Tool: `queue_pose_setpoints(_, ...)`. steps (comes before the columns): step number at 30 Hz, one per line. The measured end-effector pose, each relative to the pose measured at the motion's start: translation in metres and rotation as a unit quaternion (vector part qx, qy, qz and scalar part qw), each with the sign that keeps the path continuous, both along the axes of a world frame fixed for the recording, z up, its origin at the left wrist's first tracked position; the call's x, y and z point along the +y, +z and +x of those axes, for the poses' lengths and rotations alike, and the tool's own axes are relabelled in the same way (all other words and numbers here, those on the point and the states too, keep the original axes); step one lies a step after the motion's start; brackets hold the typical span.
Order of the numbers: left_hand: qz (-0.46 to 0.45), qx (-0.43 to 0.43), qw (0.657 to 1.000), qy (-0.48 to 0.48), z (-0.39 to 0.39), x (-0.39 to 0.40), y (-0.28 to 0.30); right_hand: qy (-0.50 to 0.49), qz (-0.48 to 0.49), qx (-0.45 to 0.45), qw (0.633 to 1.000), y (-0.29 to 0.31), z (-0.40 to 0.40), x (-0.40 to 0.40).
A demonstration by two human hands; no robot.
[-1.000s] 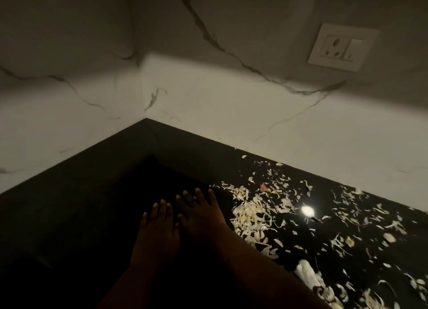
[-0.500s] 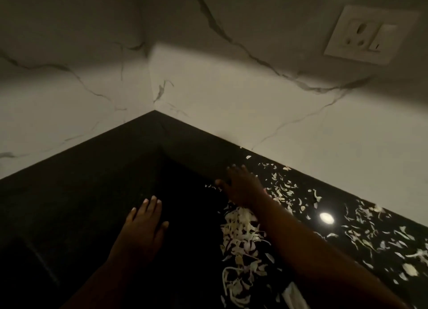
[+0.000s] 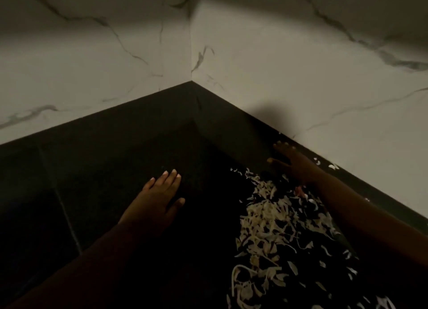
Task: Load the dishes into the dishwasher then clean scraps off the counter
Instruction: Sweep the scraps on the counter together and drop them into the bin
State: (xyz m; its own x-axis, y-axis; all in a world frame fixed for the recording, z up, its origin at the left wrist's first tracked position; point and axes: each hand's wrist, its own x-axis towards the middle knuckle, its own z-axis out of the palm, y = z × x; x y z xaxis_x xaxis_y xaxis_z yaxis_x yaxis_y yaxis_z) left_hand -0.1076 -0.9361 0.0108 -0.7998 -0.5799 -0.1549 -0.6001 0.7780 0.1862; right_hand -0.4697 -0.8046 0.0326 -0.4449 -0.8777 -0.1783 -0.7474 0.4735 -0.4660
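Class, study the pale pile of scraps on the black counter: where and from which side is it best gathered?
Cup the scraps from the wall side, at the far right edge beside the right hand. Being loose, flat shreds, they probably sweep better than pinch.

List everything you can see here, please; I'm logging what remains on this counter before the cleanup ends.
counter: one, black, fills the lower frame and runs into the corner.
vegetable scraps: one loose heap, pale cream, right of centre on the counter, trailing toward the bottom edge.
stray scraps: a few, white, along the foot of the right wall.
pink scrap: one, pinkish, at the heap's upper right edge.
walls: two, white marble with grey veins, meeting at the corner.
left hand: one, flat and open on bare counter, left of the heap.
right hand: one, open, stretched out near the right wall, beyond the heap.
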Motion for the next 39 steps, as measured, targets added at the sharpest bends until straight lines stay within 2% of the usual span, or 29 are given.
queue_pose_setpoints(4, 0.022, -0.018, 1.0, 0.002, -0.001, -0.001, 0.001, 0.181, 0.035, -0.031, 0.982, 0.005, 0.049, 0.048)
queue_pose_setpoints(6, 0.025, -0.022, 0.999, 0.002, -0.001, 0.001, 0.003, 0.248, 0.031, -0.077, 0.965, 0.006, 0.064, 0.074)
queue_pose_setpoints(8, 0.027, -0.024, 0.999, 0.003, -0.003, 0.002, 0.006, 0.244, -0.005, -0.121, 0.962, 0.009, 0.066, 0.08)
queue_pose_setpoints(12, 0.035, -0.035, 0.999, 0.012, -0.005, 0.004, 0.01, 0.188, -0.064, -0.101, 0.975, 0.014, 0.051, 0.033)
queue_pose_setpoints(19, 0.048, -0.037, 0.998, 0.018, -0.005, 0.006, 0.013, 0.205, 0.01, -0.088, 0.975, 0.002, 0.078, -0.037)
queue_pose_setpoints(26, 0.034, -0.039, 0.999, 0.013, -0.003, 0.003, 0.007, 0.395, 0.072, -0.085, 0.912, -0.005, 0.111, 0.028)
queue_pose_setpoints(28, 0.041, -0.036, 0.998, 0.014, -0.003, 0.001, 0.006, 0.4, 0.11, -0.102, 0.904, 0.011, 0.116, 0.047)
queue_pose_setpoints(30, 0.046, -0.035, 0.998, 0.014, -0.003, 0.0, 0.007, 0.367, 0.095, -0.118, 0.918, 0.031, 0.121, 0.05)
queue_pose_setpoints(33, 0.045, -0.023, 0.999, 0.015, -0.003, 0.001, 0.007, 0.329, 0.006, 0.013, 0.944, 0.051, 0.14, 0.031)
queue_pose_setpoints(36, 0.036, -0.018, 0.999, 0.024, -0.004, 0.002, 0.006, 0.312, 0.021, 0.202, 0.928, 0.034, 0.19, 0.006)
queue_pose_setpoints(37, 0.033, -0.022, 0.999, 0.025, -0.004, 0.003, 0.005, 0.303, 0.022, 0.215, 0.928, 0.024, 0.213, 0.004)
queue_pose_setpoints(39, 0.03, -0.021, 0.999, 0.026, -0.004, 0.002, 0.004, 0.286, 0.028, 0.187, 0.939, 0.007, 0.251, 0.007)
